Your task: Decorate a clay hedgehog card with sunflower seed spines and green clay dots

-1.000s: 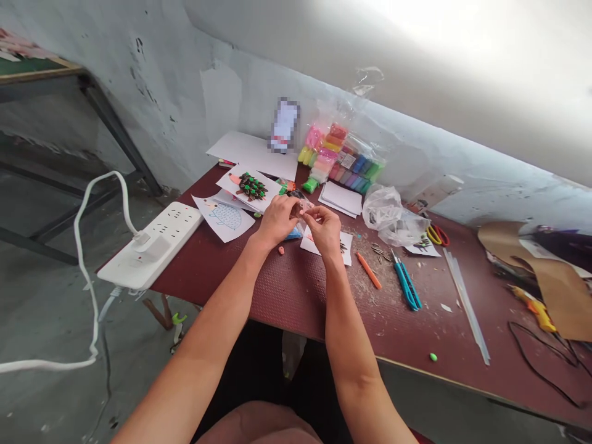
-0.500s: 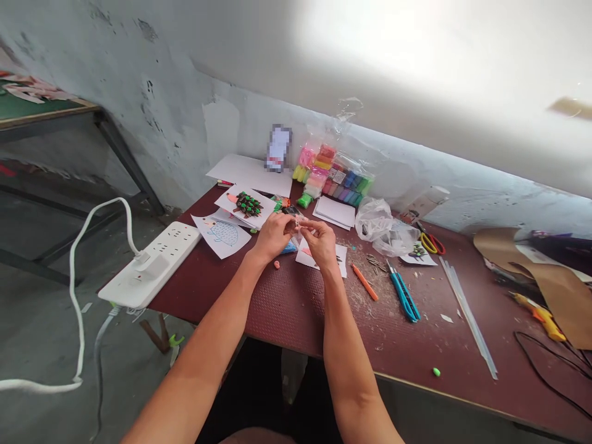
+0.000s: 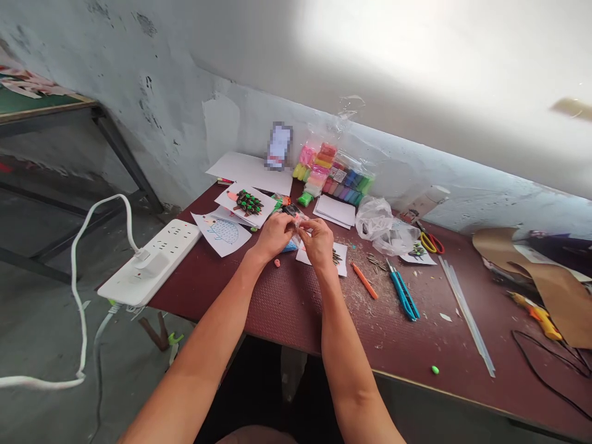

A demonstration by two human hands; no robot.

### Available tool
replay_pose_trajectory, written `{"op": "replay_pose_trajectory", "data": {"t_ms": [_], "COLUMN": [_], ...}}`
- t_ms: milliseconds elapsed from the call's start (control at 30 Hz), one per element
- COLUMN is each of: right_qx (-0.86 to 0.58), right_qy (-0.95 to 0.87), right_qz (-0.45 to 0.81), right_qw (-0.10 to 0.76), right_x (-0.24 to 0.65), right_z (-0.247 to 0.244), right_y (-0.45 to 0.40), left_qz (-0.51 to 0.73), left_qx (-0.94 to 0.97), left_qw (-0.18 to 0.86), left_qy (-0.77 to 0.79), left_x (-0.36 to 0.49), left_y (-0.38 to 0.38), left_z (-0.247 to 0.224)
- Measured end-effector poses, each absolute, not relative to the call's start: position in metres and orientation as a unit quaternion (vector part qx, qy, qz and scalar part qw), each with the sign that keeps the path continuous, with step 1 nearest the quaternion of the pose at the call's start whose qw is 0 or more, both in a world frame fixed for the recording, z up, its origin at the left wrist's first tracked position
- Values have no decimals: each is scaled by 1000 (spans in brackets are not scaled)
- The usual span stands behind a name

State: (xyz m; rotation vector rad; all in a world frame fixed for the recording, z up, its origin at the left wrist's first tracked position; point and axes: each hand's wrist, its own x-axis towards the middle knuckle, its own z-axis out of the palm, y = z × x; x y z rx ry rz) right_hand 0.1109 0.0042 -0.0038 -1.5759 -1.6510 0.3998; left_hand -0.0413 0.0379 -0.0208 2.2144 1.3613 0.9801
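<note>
My left hand (image 3: 274, 235) and my right hand (image 3: 319, 243) meet over the table, fingertips pinched on a small clear plastic bag (image 3: 297, 220) with a hint of pink. The fingers cover most of it. Partly under my right hand lies a white card (image 3: 341, 266) with brown husk-like pieces on it. A blue packet (image 3: 290, 246) shows between my wrists. Left of them, a small pink lump of clay (image 3: 277, 263) rests on the tabletop. Beyond my left hand are a hedgehog card with green and dark spines (image 3: 250, 203) and a blue hedgehog drawing (image 3: 224, 233).
Colored clay packs (image 3: 342, 179) lean by the wall behind a paper stack (image 3: 333, 211). To the right are an orange pen-like tool (image 3: 365, 281), a blue utility knife (image 3: 404, 295), scissors (image 3: 431, 239), glue sticks (image 3: 467, 317) and a yellow glue gun (image 3: 541, 317). A power strip (image 3: 150, 262) juts out left.
Both hands stay together at the small plastic bag, with slight finger movement. My right hand has shifted a little left, showing more of the husk-like pieces on the card.
</note>
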Motion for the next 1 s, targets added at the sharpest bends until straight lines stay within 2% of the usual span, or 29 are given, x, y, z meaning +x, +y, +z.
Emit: {"op": "replay_pose_trajectory", "data": {"t_ms": [500, 767, 867, 1000], "right_qx": [-617, -636, -616, -563], "right_qy": [-641, -670, -664, -603], "right_qz": [213, 113, 167, 359], "right_qw": [404, 366, 390, 437], "right_x": [111, 102, 104, 111], "right_z": [5, 8, 10, 15], "right_y": [2, -5, -4, -2], "left_qz": [404, 368, 361, 356], "left_qx": [759, 781, 785, 778], "left_qw": [210, 173, 159, 157], "left_qy": [465, 474, 478, 493], "left_x": [-38, -40, -41, -40], "left_y": [33, 35, 36, 36], "left_z": [-15, -20, -21, -20]}}
